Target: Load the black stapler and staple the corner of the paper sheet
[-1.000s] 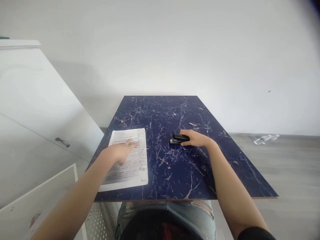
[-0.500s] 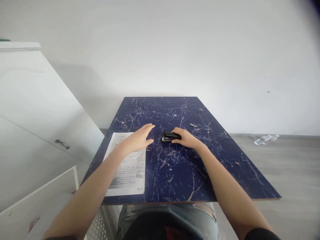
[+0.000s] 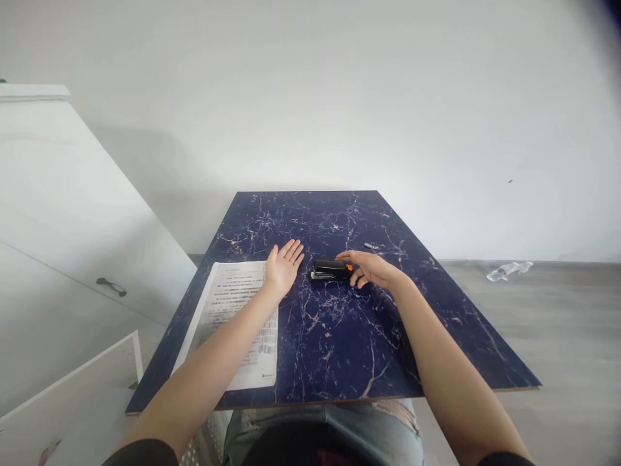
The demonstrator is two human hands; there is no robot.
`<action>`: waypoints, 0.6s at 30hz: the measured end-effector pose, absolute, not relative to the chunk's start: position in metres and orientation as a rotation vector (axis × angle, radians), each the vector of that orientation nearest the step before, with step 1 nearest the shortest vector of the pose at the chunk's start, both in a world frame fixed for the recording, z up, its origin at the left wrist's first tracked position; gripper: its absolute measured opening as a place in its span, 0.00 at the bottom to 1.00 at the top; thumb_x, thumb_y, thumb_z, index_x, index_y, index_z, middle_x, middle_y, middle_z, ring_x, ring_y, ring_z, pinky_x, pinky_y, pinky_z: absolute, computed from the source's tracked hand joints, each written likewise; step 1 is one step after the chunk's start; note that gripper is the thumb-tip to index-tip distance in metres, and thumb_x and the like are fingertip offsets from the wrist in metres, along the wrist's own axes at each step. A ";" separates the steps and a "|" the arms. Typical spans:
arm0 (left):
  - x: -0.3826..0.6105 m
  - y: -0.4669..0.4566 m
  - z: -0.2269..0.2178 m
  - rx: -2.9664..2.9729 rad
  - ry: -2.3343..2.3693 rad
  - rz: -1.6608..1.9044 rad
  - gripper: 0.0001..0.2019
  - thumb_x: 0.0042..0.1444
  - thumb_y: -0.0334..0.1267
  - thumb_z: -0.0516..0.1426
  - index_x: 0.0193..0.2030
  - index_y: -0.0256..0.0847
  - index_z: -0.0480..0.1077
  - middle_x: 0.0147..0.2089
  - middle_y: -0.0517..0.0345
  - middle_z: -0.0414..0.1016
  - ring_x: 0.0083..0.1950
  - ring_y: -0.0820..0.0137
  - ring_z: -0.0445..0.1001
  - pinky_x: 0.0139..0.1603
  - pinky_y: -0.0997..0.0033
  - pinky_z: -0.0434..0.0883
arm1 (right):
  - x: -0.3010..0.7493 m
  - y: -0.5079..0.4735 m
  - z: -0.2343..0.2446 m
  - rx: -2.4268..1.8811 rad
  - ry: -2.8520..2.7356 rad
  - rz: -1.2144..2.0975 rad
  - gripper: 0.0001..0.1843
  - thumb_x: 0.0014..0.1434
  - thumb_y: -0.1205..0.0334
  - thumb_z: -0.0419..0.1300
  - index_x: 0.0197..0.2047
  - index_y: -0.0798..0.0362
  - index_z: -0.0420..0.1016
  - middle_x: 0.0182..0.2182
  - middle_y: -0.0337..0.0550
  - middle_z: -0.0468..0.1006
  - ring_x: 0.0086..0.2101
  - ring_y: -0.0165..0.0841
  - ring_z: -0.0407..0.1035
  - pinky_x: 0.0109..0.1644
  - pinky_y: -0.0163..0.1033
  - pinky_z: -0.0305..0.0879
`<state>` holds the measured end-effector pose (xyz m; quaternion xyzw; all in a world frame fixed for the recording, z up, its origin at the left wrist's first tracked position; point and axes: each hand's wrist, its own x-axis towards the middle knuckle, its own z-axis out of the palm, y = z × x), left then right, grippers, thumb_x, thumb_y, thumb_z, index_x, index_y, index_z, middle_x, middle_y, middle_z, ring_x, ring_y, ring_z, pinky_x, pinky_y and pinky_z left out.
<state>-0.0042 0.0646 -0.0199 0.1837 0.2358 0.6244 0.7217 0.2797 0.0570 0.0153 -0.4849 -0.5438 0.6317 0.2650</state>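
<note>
A black stapler (image 3: 330,269) with an orange mark at its right end lies on the dark blue marbled table (image 3: 334,362). Around that right end are the loosely curved fingers of my right hand (image 3: 369,268), spread apart rather than gripping; whether they touch it I cannot tell. My left hand (image 3: 285,266) is turned palm up, fingers stretched out, holding nothing, a little left of the stapler. Under my left wrist and forearm lie printed sheets of paper (image 3: 233,285), partly covered by the arm.
Behind the stapler, a small grey object (image 3: 371,246) rests on the table. A white cabinet (image 3: 63,194) with a dark handle stands at the left. On the floor at the right is a clear plastic item (image 3: 508,270).
My right hand has loosened from the stapler, uncovering its orange end. The left hand has rolled from palm-down side to palm up. The view has shifted slightly.
</note>
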 end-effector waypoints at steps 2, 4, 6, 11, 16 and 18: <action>-0.003 0.063 -0.017 0.419 0.488 1.369 0.26 0.67 0.52 0.49 0.61 0.36 0.71 0.68 0.42 0.67 0.71 0.57 0.64 0.68 0.57 0.65 | 0.275 0.055 0.017 -1.319 -1.441 1.767 0.25 0.66 0.42 0.55 0.57 0.48 0.73 0.59 0.54 0.73 0.29 0.33 0.79 0.28 0.38 0.78; -0.002 0.061 -0.015 0.428 0.476 1.364 0.27 0.67 0.53 0.49 0.62 0.37 0.70 0.69 0.42 0.67 0.71 0.57 0.63 0.68 0.57 0.65 | 0.271 0.054 0.017 -1.333 -1.422 1.799 0.24 0.66 0.42 0.55 0.58 0.46 0.73 0.61 0.54 0.71 0.32 0.37 0.81 0.31 0.40 0.81; -0.002 0.061 -0.014 0.434 0.479 1.357 0.27 0.67 0.53 0.49 0.62 0.36 0.70 0.69 0.42 0.66 0.71 0.57 0.63 0.68 0.56 0.65 | 0.270 0.054 0.017 -1.335 -1.406 1.830 0.24 0.66 0.42 0.56 0.59 0.45 0.72 0.64 0.54 0.67 0.36 0.40 0.82 0.34 0.42 0.82; -0.001 0.060 -0.015 0.476 0.515 1.329 0.24 0.67 0.51 0.51 0.59 0.36 0.72 0.68 0.41 0.67 0.70 0.54 0.65 0.66 0.52 0.67 | 0.269 0.055 0.013 -1.353 -1.357 1.854 0.23 0.68 0.45 0.56 0.59 0.48 0.70 0.64 0.56 0.66 0.39 0.45 0.82 0.37 0.45 0.82; 0.001 0.060 -0.016 0.506 0.540 1.294 0.23 0.67 0.49 0.50 0.55 0.34 0.74 0.66 0.40 0.70 0.68 0.54 0.67 0.66 0.54 0.67 | 0.268 0.055 0.012 -1.336 -1.359 1.844 0.21 0.68 0.47 0.56 0.59 0.49 0.70 0.64 0.55 0.67 0.40 0.45 0.82 0.43 0.48 0.82; 0.001 0.061 -0.017 0.516 0.541 1.290 0.22 0.67 0.49 0.50 0.55 0.34 0.74 0.65 0.40 0.70 0.68 0.55 0.68 0.67 0.55 0.66 | 0.268 0.056 0.011 -1.349 -1.384 1.811 0.21 0.67 0.47 0.58 0.59 0.49 0.71 0.62 0.55 0.69 0.39 0.45 0.82 0.43 0.48 0.82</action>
